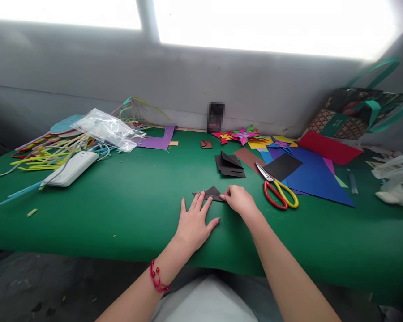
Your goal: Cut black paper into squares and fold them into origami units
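Note:
A small black sheet of paper (213,192), folded to a triangle, lies on the green table in front of me. My left hand (195,220) rests flat with fingers spread, its fingertips pressing the paper's left part and lower edge. At the right corner, my right hand (239,199) pinches the paper between thumb and bent fingers. Just behind it sit several folded black paper pieces (229,165), partly standing up. Scissors (277,190) with one red and one yellow handle lie to the right, blades slightly apart.
Coloured paper sheets (317,172) and paper flowers (245,135) lie at the back right, near a gift bag (349,112). A small brown folded paper (207,144) is at the back. On the left are a white power bank-like device (72,169), pipe cleaners and a plastic bag (105,129).

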A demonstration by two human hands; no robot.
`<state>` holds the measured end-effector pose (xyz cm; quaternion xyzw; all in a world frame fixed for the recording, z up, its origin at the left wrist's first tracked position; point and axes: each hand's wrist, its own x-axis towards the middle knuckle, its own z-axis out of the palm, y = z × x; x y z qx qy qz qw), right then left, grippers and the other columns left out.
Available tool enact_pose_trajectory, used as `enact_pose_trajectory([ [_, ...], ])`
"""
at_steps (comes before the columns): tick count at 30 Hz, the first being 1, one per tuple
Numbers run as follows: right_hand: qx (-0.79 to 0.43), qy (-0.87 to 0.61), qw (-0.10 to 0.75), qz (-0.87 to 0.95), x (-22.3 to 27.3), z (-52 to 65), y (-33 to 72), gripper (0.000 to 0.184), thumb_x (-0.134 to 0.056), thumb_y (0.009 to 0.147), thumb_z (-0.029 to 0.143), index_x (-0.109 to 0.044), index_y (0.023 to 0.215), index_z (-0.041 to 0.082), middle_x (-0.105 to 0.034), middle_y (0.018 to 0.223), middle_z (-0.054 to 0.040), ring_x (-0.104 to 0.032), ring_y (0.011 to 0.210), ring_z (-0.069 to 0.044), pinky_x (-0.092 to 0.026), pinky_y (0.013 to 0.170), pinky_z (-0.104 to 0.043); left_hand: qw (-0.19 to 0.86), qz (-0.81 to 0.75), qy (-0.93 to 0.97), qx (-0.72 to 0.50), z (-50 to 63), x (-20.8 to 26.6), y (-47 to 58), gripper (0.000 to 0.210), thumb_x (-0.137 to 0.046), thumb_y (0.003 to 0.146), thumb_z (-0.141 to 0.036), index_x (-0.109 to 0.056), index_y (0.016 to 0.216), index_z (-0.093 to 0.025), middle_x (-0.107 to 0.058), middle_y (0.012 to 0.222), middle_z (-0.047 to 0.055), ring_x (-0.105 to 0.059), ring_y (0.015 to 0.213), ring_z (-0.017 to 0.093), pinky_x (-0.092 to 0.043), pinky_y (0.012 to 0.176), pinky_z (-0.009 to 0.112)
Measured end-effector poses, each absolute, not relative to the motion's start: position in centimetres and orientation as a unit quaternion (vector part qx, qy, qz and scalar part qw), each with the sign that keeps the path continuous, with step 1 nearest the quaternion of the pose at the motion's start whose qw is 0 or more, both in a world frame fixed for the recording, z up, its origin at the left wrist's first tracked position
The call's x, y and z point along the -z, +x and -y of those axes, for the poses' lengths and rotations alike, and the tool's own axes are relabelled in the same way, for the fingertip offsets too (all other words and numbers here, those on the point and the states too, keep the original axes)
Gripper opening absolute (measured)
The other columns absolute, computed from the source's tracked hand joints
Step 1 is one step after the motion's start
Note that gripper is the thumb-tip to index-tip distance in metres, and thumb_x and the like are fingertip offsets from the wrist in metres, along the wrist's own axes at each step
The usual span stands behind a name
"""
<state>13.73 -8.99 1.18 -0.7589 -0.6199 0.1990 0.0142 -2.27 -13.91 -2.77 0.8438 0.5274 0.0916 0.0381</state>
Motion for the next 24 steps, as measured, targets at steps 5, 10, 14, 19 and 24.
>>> enact_pose_trajectory([
  [5,-0.065,-0.76,0.074,0.642,-0.4,11.1,12.9,0.022,-0.046,0.083,0.034,-0.057,0.091,0.017,-0.06,0.094,-0.0101,-0.055,0.087,-0.023,-0.039,0.071,-0.032,0.039,-0.529,0.842,-0.1,13.9,2.7,-2.2,0.059,-0.023,0.082,-0.056,-0.025,0.133,-0.027,-0.02,0.142,0.004,-0.019,0.128,0.023,-0.009,0.103,0.051],
  [10,0.048,-0.681,0.139,0.717,0.9,14.9,11.1,0.045,-0.028,0.089,0.034,-0.038,0.127,0.013,-0.025,0.139,-0.0127,-0.018,0.128,-0.026,-0.021,0.098,-0.042,0.04,-0.524,0.845,-0.103,13.9,2.8,-2.3,0.056,-0.028,0.083,-0.051,-0.026,0.133,-0.027,-0.021,0.141,0.005,-0.019,0.128,0.024,-0.009,0.102,0.051],
  [14,-0.023,-0.648,0.114,0.752,2.2,16.4,10.5,0.054,-0.016,0.089,0.043,-0.024,0.135,0.015,-0.017,0.142,-0.007,-0.011,0.13,-0.021,-0.014,0.103,-0.041,0.036,-0.52,0.847,-0.104,13.9,3.0,-2.3,0.053,-0.031,0.083,-0.043,-0.023,0.134,-0.027,-0.018,0.142,0.004,-0.018,0.129,0.021,-0.008,0.103,0.05],
  [19,-0.06,-0.666,0.113,0.735,2.7,16.5,10.4,0.06,-0.015,0.087,0.05,-0.02,0.136,0.016,-0.013,0.143,-0.0059,-0.011,0.13,-0.019,-0.011,0.104,-0.041,0.039,-0.52,0.848,-0.093,13.8,2.9,-2.4,0.053,-0.034,0.082,-0.038,-0.024,0.133,-0.028,-0.019,0.142,0.003,-0.018,0.129,0.022,-0.008,0.103,0.049],
  [24,-0.042,-0.674,0.112,0.729,2.5,16.5,10.1,0.06,-0.015,0.087,0.051,-0.024,0.135,0.016,-0.017,0.142,-0.0074,-0.015,0.129,-0.021,-0.008,0.104,-0.044,0.041,-0.519,0.849,-0.091,13.8,2.7,-2.4,0.054,-0.035,0.082,-0.035,-0.024,0.133,-0.027,-0.018,0.142,0.003,-0.018,0.129,0.022,-0.008,0.103,0.049],
])
